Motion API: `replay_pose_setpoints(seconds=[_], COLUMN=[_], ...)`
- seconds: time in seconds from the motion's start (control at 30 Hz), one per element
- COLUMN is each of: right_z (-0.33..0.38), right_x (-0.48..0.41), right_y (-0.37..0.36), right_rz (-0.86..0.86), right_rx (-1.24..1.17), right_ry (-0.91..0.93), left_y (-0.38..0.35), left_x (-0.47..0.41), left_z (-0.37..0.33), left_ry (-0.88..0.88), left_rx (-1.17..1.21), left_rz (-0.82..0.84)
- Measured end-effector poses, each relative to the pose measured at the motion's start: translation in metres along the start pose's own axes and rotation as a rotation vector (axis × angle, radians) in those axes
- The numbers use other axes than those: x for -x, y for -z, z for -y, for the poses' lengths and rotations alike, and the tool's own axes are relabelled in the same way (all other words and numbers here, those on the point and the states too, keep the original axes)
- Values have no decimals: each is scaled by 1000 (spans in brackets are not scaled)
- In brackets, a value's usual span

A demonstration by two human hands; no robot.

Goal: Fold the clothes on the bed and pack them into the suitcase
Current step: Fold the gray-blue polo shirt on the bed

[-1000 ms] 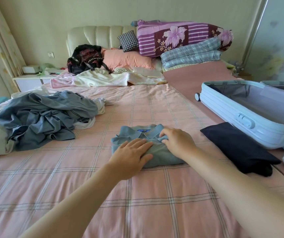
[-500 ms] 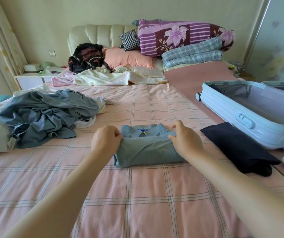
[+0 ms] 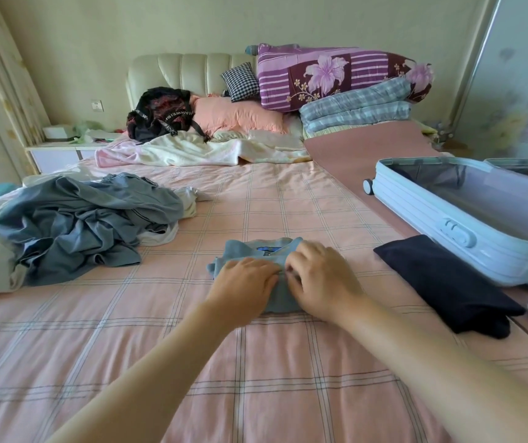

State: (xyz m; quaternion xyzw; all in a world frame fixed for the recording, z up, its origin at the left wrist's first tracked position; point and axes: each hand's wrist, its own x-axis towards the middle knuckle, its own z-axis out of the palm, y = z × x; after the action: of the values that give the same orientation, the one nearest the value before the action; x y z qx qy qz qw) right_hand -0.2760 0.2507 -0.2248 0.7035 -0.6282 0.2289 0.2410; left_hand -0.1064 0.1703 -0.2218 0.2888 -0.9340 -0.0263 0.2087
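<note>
Your left hand (image 3: 246, 279) presses flat, fingers together, on the folded blue collared shirt (image 3: 249, 247) in the middle of the bed (image 3: 256, 362). Your right hand (image 3: 323, 276) curls its fingers into the cloth. Lift it one-sided and the bundle may unfold before it reaches the open suitcase (image 3: 416, 206).

One wide-angle view from the wearer's head, facing forward and down along the bed (image 3: 256, 394) toward the headboard (image 3: 189, 71) and far wall (image 3: 256, 24). Close in: left hand (image 3: 243, 282) and right hand (image 3: 323, 279) reaching from the bottom edge onto the shirt (image 3: 240, 247) mid-frame. Suitcase (image 3: 448, 215) cut by the right edge.
</note>
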Motion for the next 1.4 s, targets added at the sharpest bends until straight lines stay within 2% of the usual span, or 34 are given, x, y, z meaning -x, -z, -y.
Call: replay_pose_setpoints(seconds=[0.13, 0.23, 0.37, 0.5, 0.63, 0.7, 0.73, 0.83, 0.9, 1.0, 1.1, 1.2, 1.27, 1.33, 1.4], right_z=[-18, -40, -40, -50, -40, -32, -30, -27, -27, -26, -33, -44, -50, -52, -52], right_x=[20, 28, 31, 38, 47, 46, 46, 39, 31, 16, 2, 0, -2, -8, -13], right_y=[10, 8, 4, 14, 17, 21, 23, 25, 23, 32, 56, 65, 58, 40, 20], right_rz=[174, 147, 101, 57, 140, 237, 325, 588, 633, 552, 538, 562, 444, 299, 260], right_rx=[-274, -403, -379, -306, -264, -222, -197, -168, -189, -296, -334, -741, -885, -863, -613], right_ry=[50, 30, 90, 186, 164, 100, 33, -175, -242, -319, -394, -588, -741, -859, -886], left_y=[-6, -8, -8, 2, 16, 22, 24, 24, 21, 28, 52, 67, 68, 61, 49], left_x=[26, 32, 24, 22, 29, 34, 36, 38, 36, 29, 21, 16, 10, 3, -5], left_z=[31, 43, 47, 48, 47, 48, 48, 47, 45, 42, 44, 44, 41, 38, 33], left_ry=[178, 260, 347, 360, 174, 32, -12, 27, 83, 97, 190, 325, 436, 519, 507], left_rx=[177, 279, 473, 310, 69, -131, -150, 3, 76, 101, 165, 402, 530, 378, 111], left_rz=[-51, 11, 139, 133, 262, 277, 295, 369, 331, 215, 303, 328, 184, -10, -114])
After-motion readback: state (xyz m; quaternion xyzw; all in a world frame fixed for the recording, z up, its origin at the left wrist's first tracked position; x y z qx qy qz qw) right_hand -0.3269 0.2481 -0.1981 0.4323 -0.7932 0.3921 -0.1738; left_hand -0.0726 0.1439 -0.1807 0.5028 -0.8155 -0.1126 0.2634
